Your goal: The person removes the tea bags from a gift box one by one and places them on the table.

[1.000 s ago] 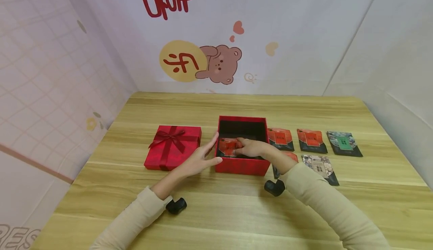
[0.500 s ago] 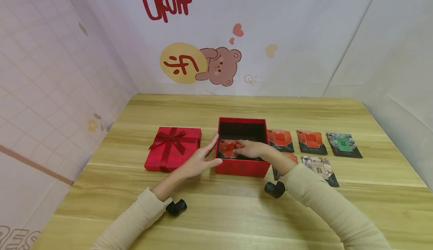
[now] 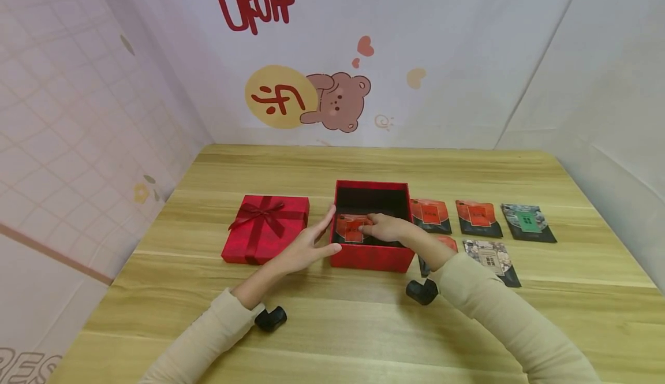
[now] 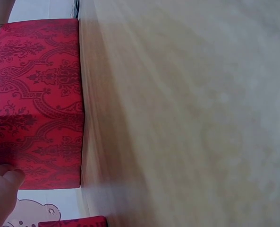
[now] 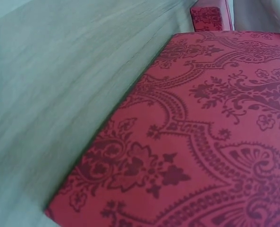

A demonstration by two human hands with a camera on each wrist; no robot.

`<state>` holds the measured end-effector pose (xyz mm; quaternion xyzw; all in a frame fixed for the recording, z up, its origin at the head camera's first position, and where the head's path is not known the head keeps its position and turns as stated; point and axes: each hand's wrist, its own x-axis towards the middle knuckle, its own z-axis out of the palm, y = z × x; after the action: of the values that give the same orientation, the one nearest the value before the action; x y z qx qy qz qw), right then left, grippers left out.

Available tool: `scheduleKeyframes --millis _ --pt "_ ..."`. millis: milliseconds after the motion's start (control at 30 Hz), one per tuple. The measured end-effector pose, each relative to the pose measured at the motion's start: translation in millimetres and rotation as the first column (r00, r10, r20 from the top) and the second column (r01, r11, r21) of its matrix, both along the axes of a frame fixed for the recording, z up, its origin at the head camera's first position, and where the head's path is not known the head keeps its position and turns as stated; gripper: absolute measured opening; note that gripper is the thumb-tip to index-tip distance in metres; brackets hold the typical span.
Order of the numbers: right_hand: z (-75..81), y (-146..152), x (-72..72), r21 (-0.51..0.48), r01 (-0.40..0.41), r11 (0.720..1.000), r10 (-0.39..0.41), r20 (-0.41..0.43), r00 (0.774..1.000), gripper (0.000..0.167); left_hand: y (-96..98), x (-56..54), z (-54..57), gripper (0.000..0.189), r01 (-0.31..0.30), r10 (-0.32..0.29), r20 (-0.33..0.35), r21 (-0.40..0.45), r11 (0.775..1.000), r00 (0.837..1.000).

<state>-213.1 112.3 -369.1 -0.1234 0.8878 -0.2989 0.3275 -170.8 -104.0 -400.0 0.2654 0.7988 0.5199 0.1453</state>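
Observation:
In the head view, an uncovered red gift box (image 3: 371, 257) with a black inside stands mid-table. A red and black pouch (image 3: 353, 229) lies in its near left part. My right hand (image 3: 387, 226) reaches in over the right wall, curled fingers and thumb gripping the pouch's right side; the fingertips are partly hidden. My left hand (image 3: 306, 249) touches the box's left side with its fingers spread and thumb near the front corner. The left wrist view shows the left fingertips (image 4: 6, 177) against the patterned red box wall (image 4: 40, 94).
Left of the box lies its red lid (image 3: 267, 228) with a ribbon bow. To the right are red pouches (image 3: 431, 215), a green pouch (image 3: 528, 221) and a beige pouch (image 3: 489, 260); the right forearm partly covers one red pouch (image 3: 448, 244). A white printed cloth (image 3: 441, 107) hangs behind the table.
My right fingers have shifted slightly right on the pouch, so a bit more of its label shows. My left hand and the box have stayed in place.

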Motion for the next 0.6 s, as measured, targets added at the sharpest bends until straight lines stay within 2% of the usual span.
scheduleKeyframes --millis 133,300,467,600 --pt "0.3 1.3 -0.5 -0.035 0.022 0.999 -0.021 0.017 1.0 0.059 0.6 -0.5 0.1 0.081 0.002 -0.002 -0.002 -0.002 1.0 1.0" --pt "0.8 1.6 -0.2 -0.111 0.093 0.989 -0.087 0.062 0.994 0.059 0.8 -0.6 0.5 0.081 0.011 -0.011 -0.004 0.009 1.0 1.0" --pt "1.2 2.4 0.0 -0.156 0.154 0.976 -0.149 0.043 0.988 0.057 1.0 -0.4 0.4 0.08 0.008 -0.008 -0.006 0.001 1.0 1.0" --pt "-0.2 3.3 -0.3 -0.231 0.188 0.955 -0.182 0.046 0.982 0.05 0.3 0.3 0.6 0.08 0.004 -0.004 0.002 -0.003 1.0 1.0"
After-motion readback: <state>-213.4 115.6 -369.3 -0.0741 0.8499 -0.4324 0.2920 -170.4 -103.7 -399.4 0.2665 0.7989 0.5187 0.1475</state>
